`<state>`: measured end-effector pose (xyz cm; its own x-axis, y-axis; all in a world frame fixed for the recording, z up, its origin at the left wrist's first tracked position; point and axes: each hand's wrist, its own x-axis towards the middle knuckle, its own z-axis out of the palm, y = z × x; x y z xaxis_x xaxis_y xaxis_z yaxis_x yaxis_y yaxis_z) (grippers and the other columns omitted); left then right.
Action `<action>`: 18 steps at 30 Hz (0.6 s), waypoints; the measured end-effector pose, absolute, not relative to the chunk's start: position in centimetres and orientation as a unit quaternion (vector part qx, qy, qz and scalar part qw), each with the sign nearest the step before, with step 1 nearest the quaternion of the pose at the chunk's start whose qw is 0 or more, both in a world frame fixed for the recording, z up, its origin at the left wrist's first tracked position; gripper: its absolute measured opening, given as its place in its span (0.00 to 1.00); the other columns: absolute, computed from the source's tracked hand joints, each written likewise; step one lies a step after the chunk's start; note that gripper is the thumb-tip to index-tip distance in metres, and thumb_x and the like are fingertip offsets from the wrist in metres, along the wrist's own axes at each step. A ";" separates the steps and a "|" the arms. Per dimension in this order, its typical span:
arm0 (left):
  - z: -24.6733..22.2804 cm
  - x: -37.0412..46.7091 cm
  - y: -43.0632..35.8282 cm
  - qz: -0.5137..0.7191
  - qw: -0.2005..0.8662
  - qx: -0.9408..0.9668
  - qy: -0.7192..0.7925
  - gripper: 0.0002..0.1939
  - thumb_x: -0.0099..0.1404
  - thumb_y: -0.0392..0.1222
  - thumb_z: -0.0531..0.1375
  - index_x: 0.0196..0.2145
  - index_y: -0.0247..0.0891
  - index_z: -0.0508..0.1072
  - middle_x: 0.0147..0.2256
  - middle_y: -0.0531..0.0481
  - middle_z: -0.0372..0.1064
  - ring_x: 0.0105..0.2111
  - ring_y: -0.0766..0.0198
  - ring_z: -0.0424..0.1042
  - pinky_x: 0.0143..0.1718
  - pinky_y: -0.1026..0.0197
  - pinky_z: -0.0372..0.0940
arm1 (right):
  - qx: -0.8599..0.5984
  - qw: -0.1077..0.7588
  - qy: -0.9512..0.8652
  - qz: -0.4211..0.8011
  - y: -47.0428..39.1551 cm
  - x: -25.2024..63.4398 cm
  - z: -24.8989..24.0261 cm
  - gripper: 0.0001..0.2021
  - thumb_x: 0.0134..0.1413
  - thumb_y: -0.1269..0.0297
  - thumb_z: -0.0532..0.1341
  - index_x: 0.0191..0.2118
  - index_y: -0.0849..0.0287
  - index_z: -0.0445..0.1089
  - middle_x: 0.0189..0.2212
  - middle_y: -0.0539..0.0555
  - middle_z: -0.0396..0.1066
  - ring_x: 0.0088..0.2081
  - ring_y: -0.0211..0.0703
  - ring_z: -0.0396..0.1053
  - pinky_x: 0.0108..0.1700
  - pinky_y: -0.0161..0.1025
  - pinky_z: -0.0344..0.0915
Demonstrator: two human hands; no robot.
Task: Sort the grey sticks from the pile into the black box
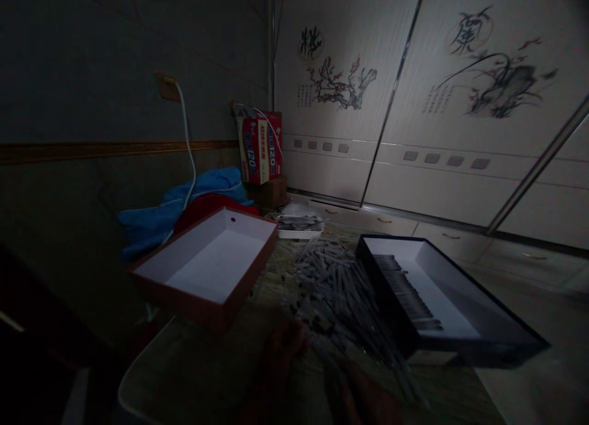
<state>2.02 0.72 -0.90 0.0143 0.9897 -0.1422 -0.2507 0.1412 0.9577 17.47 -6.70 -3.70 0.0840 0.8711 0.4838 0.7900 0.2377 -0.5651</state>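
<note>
The light is dim and both hands are dark and blurred. My left hand point(286, 344) is low over the table, its fingers curled together beside small black pieces point(322, 322); what they may pinch cannot be made out. To its right, my right hand point(365, 393) is closed near the lower edge of the view. A thin pale tube point(326, 352), like a pen barrel, runs to its fingertips. Beyond the hands lies a loose pile of slim, translucent tubes point(338, 278). A dark box point(478, 350) on the right holds a row of similar dark-filled tubes point(409, 293).
A reddish-brown box point(184, 299) with a white inside stands on the left of the table point(197, 376). At the back is a white tray point(299, 233) with more tubes. Behind are blue cloth point(202, 189), a red carton point(261, 146), a white cable point(185, 118) and sliding cabinet doors point(331, 124).
</note>
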 end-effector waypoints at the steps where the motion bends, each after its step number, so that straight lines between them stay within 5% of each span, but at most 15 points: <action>1: -1.0 2.0 0.7 0.521 0.594 0.401 0.464 0.15 0.47 0.50 0.64 0.25 0.35 0.71 0.19 0.56 0.65 0.21 0.69 0.62 0.26 0.66 0.58 | -0.613 0.404 -0.677 0.050 -6.7 17.5 -3.6 0.18 0.58 0.53 0.48 0.42 0.53 0.71 0.31 0.55 0.77 0.28 0.44 0.75 0.31 0.33 0.70; 8: -0.5 1.9 0.6 0.472 0.607 0.443 0.460 0.11 0.47 0.46 0.63 0.23 0.35 0.70 0.17 0.57 0.64 0.19 0.69 0.61 0.24 0.66 0.56 | -0.598 0.375 -0.707 0.044 -6.3 18.2 -3.2 0.20 0.60 0.52 0.45 0.41 0.52 0.71 0.27 0.52 0.76 0.25 0.40 0.74 0.26 0.30 0.68; 18: -1.0 2.8 -0.7 0.479 0.630 0.371 0.485 0.13 0.49 0.50 0.62 0.27 0.37 0.71 0.23 0.55 0.67 0.21 0.69 0.63 0.22 0.68 0.58 | -0.545 0.234 -0.784 -0.182 -6.0 19.5 -2.4 0.16 0.60 0.62 0.46 0.41 0.57 0.70 0.26 0.55 0.74 0.25 0.43 0.71 0.28 0.36 0.65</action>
<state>2.83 -0.71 -0.98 0.0696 0.9639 -0.2569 -0.2446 0.2661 0.9324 19.53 -6.03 -2.44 -0.2966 0.7693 0.5658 0.9398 0.3404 0.0298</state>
